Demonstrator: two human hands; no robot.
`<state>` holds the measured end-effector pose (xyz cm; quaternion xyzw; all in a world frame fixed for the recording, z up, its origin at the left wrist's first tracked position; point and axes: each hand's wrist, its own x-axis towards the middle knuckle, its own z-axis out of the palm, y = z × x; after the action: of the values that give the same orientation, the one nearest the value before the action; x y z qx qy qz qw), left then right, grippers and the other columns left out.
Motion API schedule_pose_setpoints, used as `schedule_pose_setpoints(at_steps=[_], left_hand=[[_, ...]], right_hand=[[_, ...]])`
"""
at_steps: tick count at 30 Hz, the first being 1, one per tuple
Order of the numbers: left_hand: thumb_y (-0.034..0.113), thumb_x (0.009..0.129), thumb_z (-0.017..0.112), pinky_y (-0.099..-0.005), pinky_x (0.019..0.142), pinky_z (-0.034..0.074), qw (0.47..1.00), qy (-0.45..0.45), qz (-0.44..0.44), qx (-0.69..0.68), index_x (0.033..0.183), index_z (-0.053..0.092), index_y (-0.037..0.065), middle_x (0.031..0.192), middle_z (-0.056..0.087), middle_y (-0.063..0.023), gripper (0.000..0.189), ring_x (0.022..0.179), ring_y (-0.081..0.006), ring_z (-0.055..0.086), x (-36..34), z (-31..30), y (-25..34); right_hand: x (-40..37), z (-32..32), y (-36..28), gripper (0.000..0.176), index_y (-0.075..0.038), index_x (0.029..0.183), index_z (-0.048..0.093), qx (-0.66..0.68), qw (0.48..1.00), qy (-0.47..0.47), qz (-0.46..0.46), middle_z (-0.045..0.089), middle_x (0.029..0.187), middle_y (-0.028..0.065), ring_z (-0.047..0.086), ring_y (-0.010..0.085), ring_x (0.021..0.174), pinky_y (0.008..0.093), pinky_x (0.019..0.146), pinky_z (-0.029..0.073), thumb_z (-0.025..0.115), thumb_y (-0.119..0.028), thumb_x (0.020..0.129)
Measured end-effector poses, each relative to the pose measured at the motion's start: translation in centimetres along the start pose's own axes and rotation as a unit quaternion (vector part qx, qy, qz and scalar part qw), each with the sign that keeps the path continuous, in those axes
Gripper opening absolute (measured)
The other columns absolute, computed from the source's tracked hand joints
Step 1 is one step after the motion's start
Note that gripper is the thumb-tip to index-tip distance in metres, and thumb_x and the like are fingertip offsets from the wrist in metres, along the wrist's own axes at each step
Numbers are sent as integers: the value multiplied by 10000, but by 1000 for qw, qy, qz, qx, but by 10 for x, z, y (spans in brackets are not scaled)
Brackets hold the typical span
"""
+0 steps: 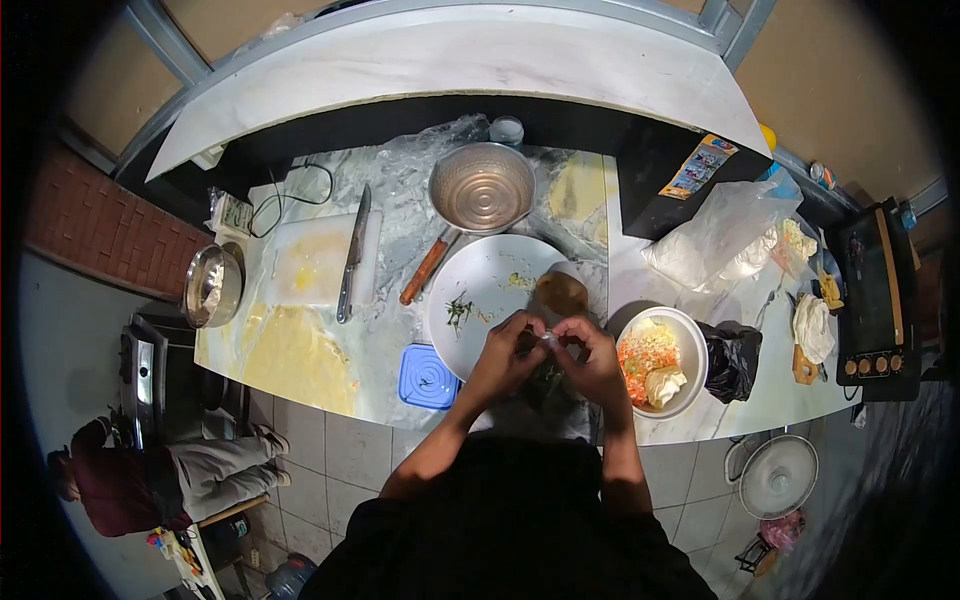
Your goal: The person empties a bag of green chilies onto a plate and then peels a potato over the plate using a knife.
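Note:
My left hand (508, 352) and my right hand (588, 358) meet over the near right edge of a big white plate (470, 345). Fingertips of both are pinched together on a small whitish piece (549, 341); I cannot tell what it is. Chopped green herbs (459, 310) and pale chopped bits (521, 281) lie on the plate. Just beyond my fingers is a round brown item (562, 295) at the plate's right side. By my right hand stands a white bowl (695, 352) of shredded orange and pale food with a creamy dollop (664, 386).
Left of the plate are a blue-lidded container (428, 377), a knife (354, 255) on a cutting board (310, 262) and a metal bowl (213, 287). A wooden-handled pan (483, 187) stands behind. Rightward are a black bag (732, 358) and an oven (877, 300). A person (165, 478) is at lower left.

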<state>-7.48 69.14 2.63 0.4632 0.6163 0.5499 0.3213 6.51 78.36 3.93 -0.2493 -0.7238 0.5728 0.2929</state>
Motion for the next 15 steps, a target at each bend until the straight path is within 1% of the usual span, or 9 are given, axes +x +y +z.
schedule_pose_setpoints(at_steps=[1,3,6,10,12,13,15], left_hand=[[24,814,647,-295,687,489,1000,0,0,0,973,535,6,914,589,-111,195,758,-175,600,0,1,-2],[21,818,646,-292,705,491,1000,1,-1,-14,973,536,2,910,592,-109,191,804,-183,613,0,1,-3],[24,822,651,-290,720,488,1000,-17,5,11,988,542,-5,893,593,-105,200,829,-188,620,2,-5,5],[4,811,667,-286,765,501,999,-31,14,6,1004,550,-10,944,586,-102,226,877,-188,622,3,-5,-3],[-27,799,673,-286,817,514,993,-47,29,-107,1021,565,-6,1014,568,-98,248,920,-193,617,3,-2,-8],[-27,799,673,-286,817,514,993,-47,29,-107,1021,565,-6,1014,568,-98,248,920,-193,617,4,-3,-6],[-46,790,678,-287,858,519,997,-50,35,-42,1044,572,-4,1069,546,-98,278,951,-200,613,4,-5,0]], right_hand=[[0,0,0,152,-11,947,586,0,1000,0,0,605,818,26,569,72,765,219,678,457,633,37,810],[0,1,1,176,0,948,573,-27,999,2,16,627,873,87,625,148,775,276,732,491,610,56,785],[1,3,9,190,2,931,561,-57,998,6,11,617,853,100,622,167,755,294,704,483,597,66,756],[4,7,17,194,0,916,551,-58,998,31,-13,598,821,108,608,178,728,308,672,470,589,67,737],[5,5,17,189,1,913,546,-58,998,23,-10,585,798,109,596,171,715,304,653,463,582,66,740],[6,6,16,189,1,913,546,-57,998,23,-10,585,798,109,596,171,715,304,653,463,582,66,740],[6,5,14,177,6,907,536,-56,998,22,2,587,798,112,585,157,710,293,633,454,580,64,746]])
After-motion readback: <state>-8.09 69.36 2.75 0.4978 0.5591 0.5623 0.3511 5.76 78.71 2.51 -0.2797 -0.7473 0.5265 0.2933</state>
